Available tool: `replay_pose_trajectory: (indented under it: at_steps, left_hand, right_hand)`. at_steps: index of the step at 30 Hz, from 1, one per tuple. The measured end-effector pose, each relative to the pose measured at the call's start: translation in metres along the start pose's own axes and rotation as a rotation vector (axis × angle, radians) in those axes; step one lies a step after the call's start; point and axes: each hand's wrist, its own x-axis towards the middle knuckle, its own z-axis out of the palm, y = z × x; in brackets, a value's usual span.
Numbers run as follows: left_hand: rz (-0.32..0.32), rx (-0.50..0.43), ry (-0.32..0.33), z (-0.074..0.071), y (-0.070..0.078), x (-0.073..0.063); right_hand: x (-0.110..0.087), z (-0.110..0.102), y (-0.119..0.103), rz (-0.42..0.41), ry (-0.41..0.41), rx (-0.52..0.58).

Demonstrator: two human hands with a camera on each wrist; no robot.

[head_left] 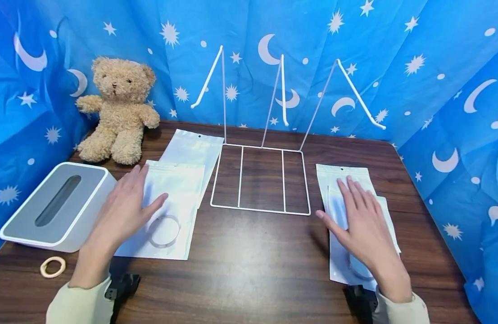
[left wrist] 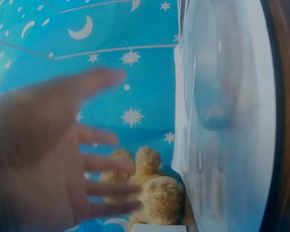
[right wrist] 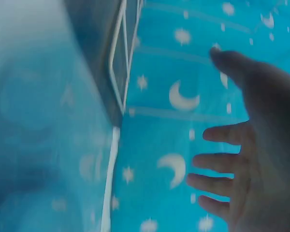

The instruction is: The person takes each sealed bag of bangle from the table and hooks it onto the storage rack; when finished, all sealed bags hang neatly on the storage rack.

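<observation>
My left hand [head_left: 125, 207] hovers with straight, spread fingers over the left side of a glossy white zip pouch [head_left: 180, 198]. A round outline shows near that pouch's lower part. Beneath its top edge lies a second pouch [head_left: 192, 146] with a hang hole. In the left wrist view, a gap separates my palm [left wrist: 43, 159] from the shiny pouch surface [left wrist: 217, 159]. On the other side, my right hand [head_left: 364, 225], fingers extended, is held over two more overlapping zip pouches [head_left: 334, 173]. Neither hand grips anything.
A white wire rack [head_left: 261, 209] with three upright hooked arms stands at the middle back. At left are a teddy bear [head_left: 119, 112], a grey-topped tissue box [head_left: 26, 216] and a small beige ring [head_left: 53, 267]. A blue star-and-moon curtain [head_left: 241, 27] surrounds the dark wooden table [head_left: 249, 270].
</observation>
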Motion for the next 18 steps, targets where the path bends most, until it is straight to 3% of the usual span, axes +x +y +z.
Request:
replay_pose_trajectory:
  at_steps: [5,11,18]
  left_hand:
    - [-0.144,0.033,-0.066,0.005,-0.008,-0.001]
    - [-0.191,0.028,-0.102,0.013,-0.016,0.002]
    - [-0.213,-0.047,-0.085,0.015,-0.023,0.003]
  right_hand:
    - [0.013,0.014,-0.021,-0.054,-0.095,0.054]
    - [0.025,0.04,-0.025,-0.004,-0.226,0.131]
    - [0.033,0.064,-0.012,0.015,-0.178,0.241]
